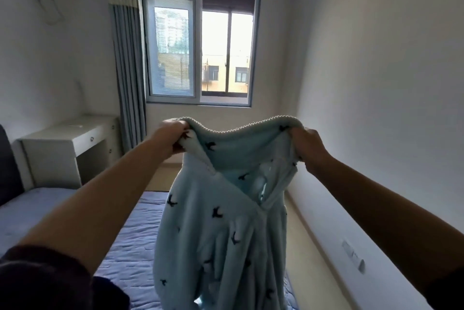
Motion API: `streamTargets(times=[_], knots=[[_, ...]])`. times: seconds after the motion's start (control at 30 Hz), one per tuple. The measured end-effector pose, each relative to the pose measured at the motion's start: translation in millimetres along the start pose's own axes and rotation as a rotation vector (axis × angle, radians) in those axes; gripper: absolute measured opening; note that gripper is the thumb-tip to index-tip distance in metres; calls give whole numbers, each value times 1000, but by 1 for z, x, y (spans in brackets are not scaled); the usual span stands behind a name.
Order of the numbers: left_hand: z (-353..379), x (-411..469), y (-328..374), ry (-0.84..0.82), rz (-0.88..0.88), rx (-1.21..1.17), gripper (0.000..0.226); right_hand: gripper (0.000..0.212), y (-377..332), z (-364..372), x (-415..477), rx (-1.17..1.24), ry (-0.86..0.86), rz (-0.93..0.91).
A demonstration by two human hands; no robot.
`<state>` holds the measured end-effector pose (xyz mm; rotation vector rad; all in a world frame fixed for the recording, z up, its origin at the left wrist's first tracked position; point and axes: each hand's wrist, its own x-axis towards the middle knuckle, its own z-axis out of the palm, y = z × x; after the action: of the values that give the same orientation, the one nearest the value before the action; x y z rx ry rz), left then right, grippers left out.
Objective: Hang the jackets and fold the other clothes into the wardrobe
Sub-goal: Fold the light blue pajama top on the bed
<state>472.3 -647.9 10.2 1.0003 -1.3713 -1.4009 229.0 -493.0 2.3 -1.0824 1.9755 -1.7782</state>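
Note:
A light blue fleece robe (226, 229) with small dark bird prints hangs in the air in front of me, above the bed. My left hand (169, 137) grips the left end of its collar. My right hand (310, 147) grips the right end. The white-trimmed collar stretches between the two hands at chest height. The robe's body drops straight down with its front partly open, and its hem is out of view below the frame. No wardrobe or hanger is in view.
A bed with a blue quilted cover (130, 239) lies below and to the left. A white desk (67, 144) stands at the far left by grey curtains (128, 58). A window (200, 46) fills the far wall. A white wall (376, 108) runs along the right.

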Motion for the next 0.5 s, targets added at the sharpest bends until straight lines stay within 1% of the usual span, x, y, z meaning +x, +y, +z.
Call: streamTargets(times=[0.17, 0.23, 0.27, 0.3, 0.37, 0.43, 0.5], knots=[[-2, -15, 30, -54, 106, 89, 19, 21, -13, -3, -2, -317, 16, -279], [-4, -19, 36, -109, 151, 146, 23, 22, -19, -4, 0, -385, -46, -304], [-5, -20, 39, -144, 162, 166, 26, 22, -22, -4, 2, -356, -105, -249], [-4, -22, 41, -181, 157, 174, 28, 21, -25, -4, 4, -290, -169, -156], [-2, -24, 43, -206, 119, 183, 28, 19, -30, -5, 3, -84, -263, 43], [1, -24, 45, -98, 97, 273, 21, 17, -30, -6, 2, 194, -350, 131], [-1, -20, 46, 30, 98, 429, 28, 11, -27, -10, 5, 365, -475, 96]])
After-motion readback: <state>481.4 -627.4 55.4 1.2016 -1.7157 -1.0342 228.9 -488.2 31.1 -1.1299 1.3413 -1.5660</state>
